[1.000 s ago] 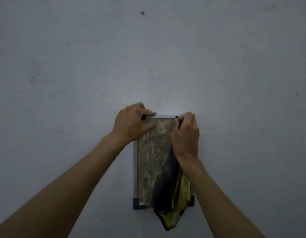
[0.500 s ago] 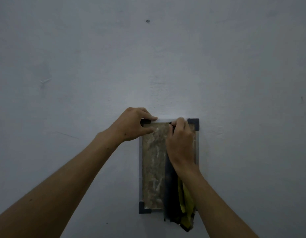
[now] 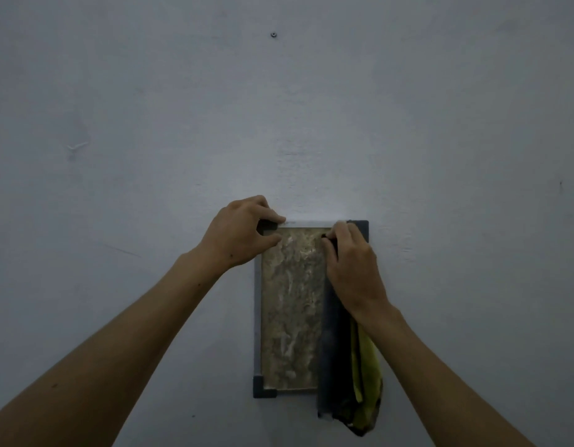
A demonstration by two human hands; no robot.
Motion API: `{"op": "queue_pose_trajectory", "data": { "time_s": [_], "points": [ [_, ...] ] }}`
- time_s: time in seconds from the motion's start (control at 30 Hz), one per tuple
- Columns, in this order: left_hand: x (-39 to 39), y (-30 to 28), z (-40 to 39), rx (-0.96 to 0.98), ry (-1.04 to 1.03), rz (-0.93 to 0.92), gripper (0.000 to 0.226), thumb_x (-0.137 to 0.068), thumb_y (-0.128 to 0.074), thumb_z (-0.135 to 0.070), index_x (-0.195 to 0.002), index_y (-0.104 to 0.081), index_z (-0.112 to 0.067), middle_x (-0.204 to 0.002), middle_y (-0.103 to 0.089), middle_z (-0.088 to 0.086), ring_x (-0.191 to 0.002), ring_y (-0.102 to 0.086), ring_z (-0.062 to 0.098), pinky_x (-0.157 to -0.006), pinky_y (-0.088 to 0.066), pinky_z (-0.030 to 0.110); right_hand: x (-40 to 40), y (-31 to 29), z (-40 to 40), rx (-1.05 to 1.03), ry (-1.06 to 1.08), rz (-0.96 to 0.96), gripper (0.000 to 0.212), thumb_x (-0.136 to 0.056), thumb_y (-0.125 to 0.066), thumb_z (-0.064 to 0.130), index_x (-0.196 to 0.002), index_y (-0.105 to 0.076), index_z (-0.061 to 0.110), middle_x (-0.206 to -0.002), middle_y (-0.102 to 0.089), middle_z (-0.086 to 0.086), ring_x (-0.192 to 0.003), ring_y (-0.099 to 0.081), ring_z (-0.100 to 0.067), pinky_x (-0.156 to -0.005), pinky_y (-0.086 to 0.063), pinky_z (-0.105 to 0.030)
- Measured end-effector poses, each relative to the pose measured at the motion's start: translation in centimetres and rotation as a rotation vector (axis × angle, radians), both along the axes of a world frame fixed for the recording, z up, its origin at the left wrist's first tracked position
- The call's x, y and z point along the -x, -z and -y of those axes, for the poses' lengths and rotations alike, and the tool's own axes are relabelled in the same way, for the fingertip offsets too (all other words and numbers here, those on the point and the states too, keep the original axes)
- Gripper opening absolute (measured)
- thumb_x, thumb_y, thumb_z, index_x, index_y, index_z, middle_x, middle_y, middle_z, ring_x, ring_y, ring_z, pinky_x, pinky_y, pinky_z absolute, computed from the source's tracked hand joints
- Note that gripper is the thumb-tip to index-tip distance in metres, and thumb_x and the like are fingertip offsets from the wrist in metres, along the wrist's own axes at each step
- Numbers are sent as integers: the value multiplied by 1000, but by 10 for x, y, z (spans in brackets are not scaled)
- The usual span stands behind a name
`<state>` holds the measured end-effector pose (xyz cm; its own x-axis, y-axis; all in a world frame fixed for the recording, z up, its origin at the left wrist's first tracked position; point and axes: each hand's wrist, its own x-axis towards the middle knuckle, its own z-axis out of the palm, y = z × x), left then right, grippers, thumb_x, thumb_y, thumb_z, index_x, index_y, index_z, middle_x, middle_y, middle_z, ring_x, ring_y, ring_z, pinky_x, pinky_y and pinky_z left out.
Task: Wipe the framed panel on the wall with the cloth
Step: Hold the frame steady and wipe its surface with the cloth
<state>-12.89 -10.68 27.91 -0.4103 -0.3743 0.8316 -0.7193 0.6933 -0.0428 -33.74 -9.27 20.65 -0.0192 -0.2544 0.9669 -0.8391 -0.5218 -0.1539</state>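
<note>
While the wall point(image 3: 150, 108) carries the panel point(image 3: 290, 304) upright and low at centre, the left hand point(image 3: 238, 235) curls over its top left corner, bracing it. The cloth point(image 3: 350, 375) hangs down the panel's right edge, bunched under the right hand point(image 3: 351, 262), whose fingers pinch it near the top right corner. Best now: keep that brace firm, press flat, draw straight down in overlapping strips.

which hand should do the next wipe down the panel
Right. The right hand already grips the cloth against the framed panel near its top right corner, while the left hand holds the frame's top left corner, likely steadying it.
</note>
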Motion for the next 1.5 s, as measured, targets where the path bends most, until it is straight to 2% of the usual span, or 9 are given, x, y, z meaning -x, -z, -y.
{"op": "queue_pose_trajectory", "data": {
  "time_s": [0.1,0.3,0.53,0.63,0.73,0.9,1.1,1.3,1.5],
  "points": [
    [2,4,-1,7,-8,-24,31,-87,-76,-31,-117,-75,-24,-99,-64,-8,-88,-60,11,-80,-55,33,-3,-4,1,41,-5,-19,9,-102,-51,11,-96,-55,7,-93,-55,-6,-73,-54,-15,-61,-50,-26],
    [1,6,-1,24,-12,-36,31,-87,-75,-29,-117,-75,-24,-101,-66,-7,-91,-62,13,-83,-56,38,20,19,-11,-74,-35,-388,4,-101,-54,13,-102,-57,11,-100,-55,-1,-75,-56,-17,-62,-55,-37],
    [3,7,-1,32,-3,-61,28,-86,-76,-27,-114,-77,-23,-99,-68,-5,-89,-64,14,-82,-57,40,24,-19,-8,8,-52,-306,5,-101,-54,13,-98,-57,10,-98,-54,0,-80,-55,-15,-69,-53,-36],
    [3,7,-1,39,-4,-65,28,-86,-76,-28,-113,-77,-24,-99,-67,-6,-89,-64,14,-81,-57,39,28,0,-14,-51,-71,-392,7,-101,-54,13,-101,-59,10,-102,-56,-1,-81,-57,-16,-69,-55,-36],
    [2,6,0,38,-12,-65,27,-86,-76,-30,-112,-77,-25,-98,-67,-6,-88,-63,14,-81,-57,40,35,-10,-16,-78,-33,-506,8,-102,-52,13,-103,-59,10,-105,-57,-3,-82,-59,-18,-69,-56,-39],
    [4,6,-1,31,-9,-71,27,-86,-76,-31,-112,-78,-24,-98,-68,-6,-88,-64,14,-81,-57,41,30,-23,-13,0,-27,-322,4,-100,-55,10,-100,-59,9,-99,-55,-1,-81,-55,-15,-73,-54,-37],
    [4,5,-2,29,-21,-66,26,-86,-76,-32,-111,-78,-25,-97,-67,-7,-87,-63,13,-80,-57,39,37,-4,-19,-129,12,-616,8,-102,-52,12,-107,-58,11,-109,-56,-4,-83,-60,-20,-68,-57,-38],
    [4,5,-2,21,-31,-63,27,-85,-77,-32,-112,-77,-25,-97,-67,-6,-87,-63,14,-80,-57,38,27,-21,-16,-18,0,-339,4,-100,-55,9,-100,-59,7,-102,-55,-4,-81,-55,-15,-72,-54,-34],
    [4,4,-2,27,-37,-67,27,-85,-76,-34,-111,-78,-26,-98,-67,-7,-88,-63,14,-80,-57,40,26,-13,-17,-114,26,-600,7,-100,-54,8,-106,-58,8,-109,-56,-7,-88,-59,-19,-73,-56,-36]
  ]
}}
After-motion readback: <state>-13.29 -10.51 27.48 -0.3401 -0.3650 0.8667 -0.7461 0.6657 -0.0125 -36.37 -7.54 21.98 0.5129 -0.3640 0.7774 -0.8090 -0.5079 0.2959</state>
